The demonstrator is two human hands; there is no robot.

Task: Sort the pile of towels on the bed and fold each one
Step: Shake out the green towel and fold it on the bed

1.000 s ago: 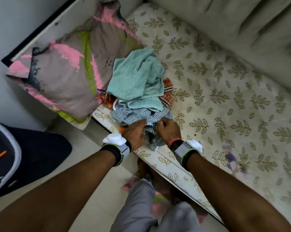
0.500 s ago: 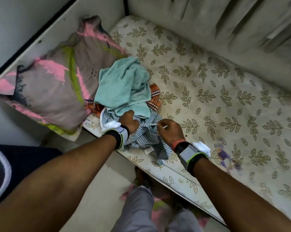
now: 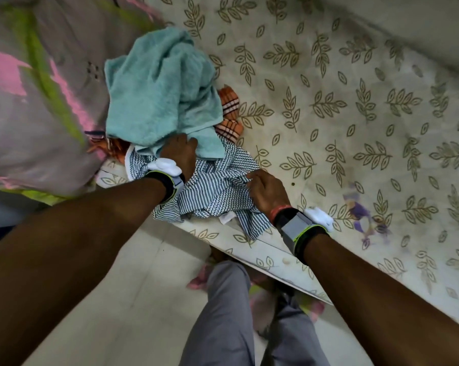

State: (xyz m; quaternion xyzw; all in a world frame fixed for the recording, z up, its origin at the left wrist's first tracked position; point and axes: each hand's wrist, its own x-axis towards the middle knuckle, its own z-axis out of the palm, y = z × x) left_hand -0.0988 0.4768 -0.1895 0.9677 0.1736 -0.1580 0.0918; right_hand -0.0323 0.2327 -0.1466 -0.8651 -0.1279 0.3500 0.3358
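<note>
A pile of towels lies at the near edge of the bed (image 3: 329, 128). On top is a crumpled teal towel (image 3: 157, 85). Under it an orange checked towel (image 3: 229, 101) peeks out on the right. A blue-and-white striped towel (image 3: 215, 191) spreads at the front and hangs over the mattress edge. My left hand (image 3: 182, 151) reaches under the teal towel's lower edge, its fingers hidden in the cloth. My right hand (image 3: 266, 190) pinches a fold of the striped towel.
A grey pillow (image 3: 38, 88) with pink and green patches lies left of the pile against the headboard. The leaf-print sheet stretches out to the right. My grey-trousered legs (image 3: 223, 313) stand on the pale floor by the bed.
The view has come closer to the pile. My left hand has pushed forward from the striped towel to under the teal towel's edge. My right hand has kept its pinch on the striped towel.
</note>
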